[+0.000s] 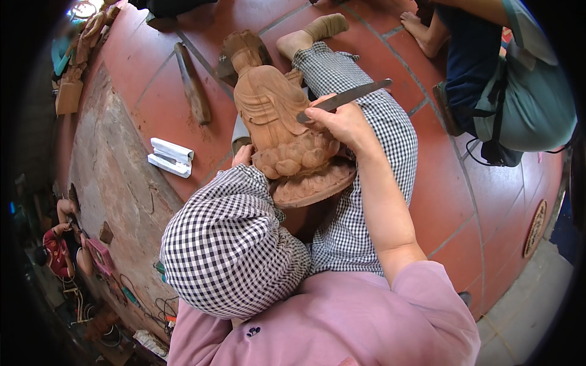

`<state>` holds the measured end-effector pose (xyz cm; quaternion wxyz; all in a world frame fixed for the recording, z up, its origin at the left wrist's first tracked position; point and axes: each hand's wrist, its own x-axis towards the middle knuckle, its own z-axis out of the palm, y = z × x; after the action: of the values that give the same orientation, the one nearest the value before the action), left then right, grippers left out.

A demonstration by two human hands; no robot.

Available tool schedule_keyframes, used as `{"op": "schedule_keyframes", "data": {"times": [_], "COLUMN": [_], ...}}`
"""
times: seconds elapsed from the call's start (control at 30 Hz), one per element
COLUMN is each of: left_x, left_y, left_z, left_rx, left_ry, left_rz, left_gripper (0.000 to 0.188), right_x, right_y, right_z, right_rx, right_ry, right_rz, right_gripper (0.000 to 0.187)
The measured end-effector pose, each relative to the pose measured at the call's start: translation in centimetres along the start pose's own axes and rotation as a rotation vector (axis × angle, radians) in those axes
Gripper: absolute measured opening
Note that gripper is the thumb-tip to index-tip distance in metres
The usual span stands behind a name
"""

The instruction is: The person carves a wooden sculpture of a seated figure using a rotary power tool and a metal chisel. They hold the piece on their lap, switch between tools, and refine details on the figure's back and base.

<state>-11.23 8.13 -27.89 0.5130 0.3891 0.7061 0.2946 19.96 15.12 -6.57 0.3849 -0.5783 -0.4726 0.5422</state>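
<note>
A carved wooden statue (265, 100) of a robed seated figure on a lotus base leans between my legs, its head pointing away from me. My right hand (347, 125) is closed round a long, flat, dark metal file (351, 96). One end of the file lies close to the statue's right side; the other points up to the right. My left hand (243, 155) grips the left edge of the statue by the lotus petals. Much of that hand is hidden behind my bent left knee (223, 238) in checked cloth.
On the red tiles at left lie a wooden mallet-like stick (192, 85) and a small white open box (171, 157). Another person (519, 91) sits close at right. Further left, a person in red (58, 250) works near cords and a pink basket (99, 259).
</note>
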Motion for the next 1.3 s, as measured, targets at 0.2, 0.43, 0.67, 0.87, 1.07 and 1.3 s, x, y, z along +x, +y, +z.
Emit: {"op": "schedule_keyframes", "data": {"times": [0.2, 0.43, 0.67, 0.87, 1.07, 1.3], "left_x": [0.2, 0.4, 0.7, 0.7, 0.8, 0.7], "left_y": [0.1, 0.4, 0.3, 0.5, 0.5, 0.3], "left_z": [-0.2, 0.2, 0.1, 0.2, 0.2, 0.3], "left_rx": [0.002, -0.002, -0.003, 0.001, -0.003, -0.009], "left_ry": [-0.003, -0.008, -0.008, -0.008, -0.005, -0.01], "left_rz": [-0.002, -0.003, -0.006, 0.0, 0.001, -0.004], "left_gripper": [0.017, 0.016, 0.016, 0.015, 0.014, 0.014], "right_x": [0.4, 0.9, 0.5, -0.5, 0.8, 0.4], "right_y": [0.2, 1.6, 0.7, -0.3, 1.6, 1.7], "right_z": [-1.1, -1.2, -0.4, 0.0, -0.9, -1.0], "right_rx": [-0.021, 0.055, -0.024, -0.105, 0.04, -0.028], "right_ry": [-0.047, -0.038, 0.019, -0.021, -0.014, 0.059], "right_rz": [0.127, 0.091, 0.125, 0.056, 0.111, 0.068], "right_gripper": [0.018, 0.019, 0.019, 0.019, 0.02, 0.021]}}
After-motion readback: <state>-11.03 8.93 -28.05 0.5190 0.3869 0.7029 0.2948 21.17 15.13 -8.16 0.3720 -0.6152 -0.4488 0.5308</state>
